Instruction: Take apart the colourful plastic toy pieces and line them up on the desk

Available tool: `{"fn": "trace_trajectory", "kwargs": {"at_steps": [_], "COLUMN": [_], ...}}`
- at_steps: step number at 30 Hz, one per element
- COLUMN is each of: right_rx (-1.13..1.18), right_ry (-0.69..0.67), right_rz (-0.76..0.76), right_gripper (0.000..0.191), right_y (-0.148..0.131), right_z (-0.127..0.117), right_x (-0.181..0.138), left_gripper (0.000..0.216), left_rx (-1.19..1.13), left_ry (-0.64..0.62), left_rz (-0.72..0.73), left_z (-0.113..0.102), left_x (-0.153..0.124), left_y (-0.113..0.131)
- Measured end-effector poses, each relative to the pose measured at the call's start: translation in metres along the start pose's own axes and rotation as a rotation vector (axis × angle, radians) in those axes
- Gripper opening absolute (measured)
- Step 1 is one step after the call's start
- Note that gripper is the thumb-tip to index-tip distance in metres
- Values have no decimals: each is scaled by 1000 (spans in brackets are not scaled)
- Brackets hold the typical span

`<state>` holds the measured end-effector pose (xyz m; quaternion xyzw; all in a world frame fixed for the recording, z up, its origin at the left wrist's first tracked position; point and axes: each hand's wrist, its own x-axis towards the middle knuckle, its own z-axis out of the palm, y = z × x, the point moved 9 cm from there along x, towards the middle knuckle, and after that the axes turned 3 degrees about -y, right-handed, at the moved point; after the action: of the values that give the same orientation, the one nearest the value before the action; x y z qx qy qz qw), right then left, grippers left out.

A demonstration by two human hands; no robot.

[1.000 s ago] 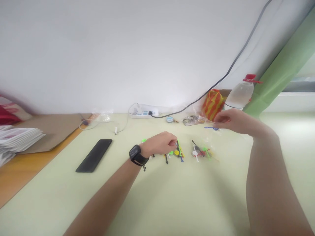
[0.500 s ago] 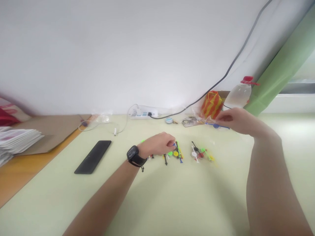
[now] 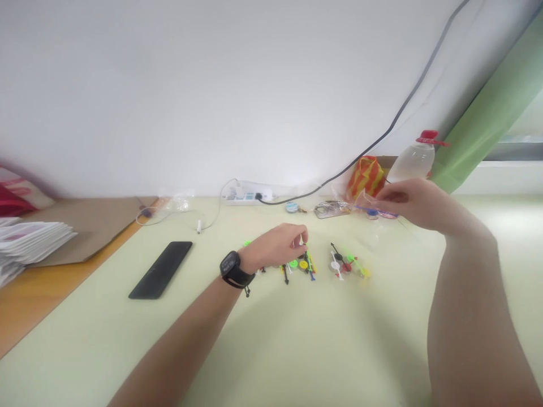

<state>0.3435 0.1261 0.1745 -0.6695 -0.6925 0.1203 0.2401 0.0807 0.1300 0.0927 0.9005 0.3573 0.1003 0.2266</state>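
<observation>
My left hand [image 3: 280,246], with a black watch on the wrist, pinches a small white piece just above a heap of coloured plastic picks [image 3: 302,264] on the pale green table [image 3: 271,339]. A second heap of picks [image 3: 345,264] lies to the right of it. My right hand [image 3: 413,203] is raised at the right. Its fingers are closed on a clear plastic bag [image 3: 373,212] with a blue pick inside.
A black phone [image 3: 161,269] lies left of my forearm. Against the wall are a white power strip [image 3: 248,196], cables, an orange striped bag [image 3: 365,176] and a water bottle [image 3: 413,161]. Stacked papers [image 3: 29,240] and brown cardboard [image 3: 91,217] sit at the left.
My right hand lifted the clear bag up and to the right. My left hand rose slightly from the heap with a small white piece pinched in its fingers.
</observation>
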Motion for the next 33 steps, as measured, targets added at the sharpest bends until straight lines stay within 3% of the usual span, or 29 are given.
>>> {"fn": "trace_trajectory", "kwargs": {"at_steps": [5, 15, 22, 28, 33], "right_rx": [11, -2, 3, 115, 57], "right_ry": [-21, -37, -65, -54, -108], "right_rz": [-64, -79, -127, -165, -183], "right_gripper": [12, 25, 40, 34, 34], "right_y": [-3, -1, -4, -8, -12], "right_z": [3, 5, 10, 7, 13], "right_x": [2, 3, 2, 3, 3], "left_gripper": [30, 28, 28, 26, 22], "left_rx": [5, 33, 25, 23, 39], "left_ry": [68, -27, -13, -16, -34], "left_rz": [6, 8, 24, 39, 62], "left_z": [-4, 5, 3, 2, 4], "left_x": [0, 1, 1, 1, 2], "left_y": [2, 4, 6, 10, 12]}}
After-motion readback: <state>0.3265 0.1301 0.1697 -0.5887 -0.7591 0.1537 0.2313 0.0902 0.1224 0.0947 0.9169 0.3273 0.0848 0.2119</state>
